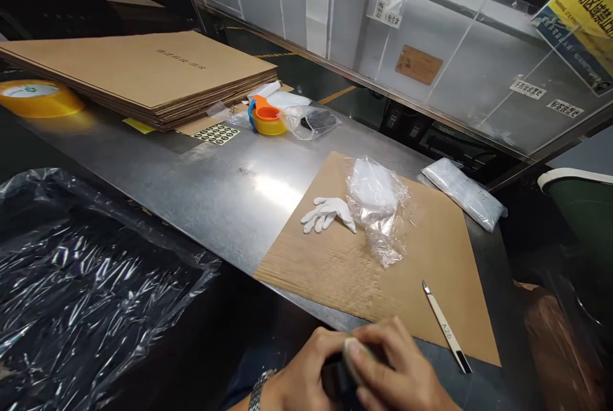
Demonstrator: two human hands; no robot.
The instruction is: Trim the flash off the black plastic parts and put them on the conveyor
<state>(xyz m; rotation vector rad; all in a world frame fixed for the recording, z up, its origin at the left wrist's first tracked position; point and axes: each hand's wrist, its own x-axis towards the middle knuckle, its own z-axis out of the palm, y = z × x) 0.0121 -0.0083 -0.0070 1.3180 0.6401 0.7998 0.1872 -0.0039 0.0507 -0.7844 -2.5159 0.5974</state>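
Observation:
Both hands are together at the bottom centre, in front of the table's near edge. My left hand [304, 369], with a metal watch band at its wrist, is wrapped round a dark object [339, 380]. My right hand [402, 366] pinches a small pale piece [355, 355] against that object; what either thing is cannot be made out. Beyond them a brown cardboard sheet [325, 270] bears a white glove [328, 213], a clear plastic bag with white contents [376, 187] and a white pen-like tool [443, 325] marked A26.
A cardboard stack [143, 73] lies at the back left, beside yellow tape [38, 98]. An orange and yellow tape roll [269, 120] and a bagged dark item [318, 120] are at the back. A wrapped white packet [462, 191] lies right. Black plastic [86, 290] covers the lower left.

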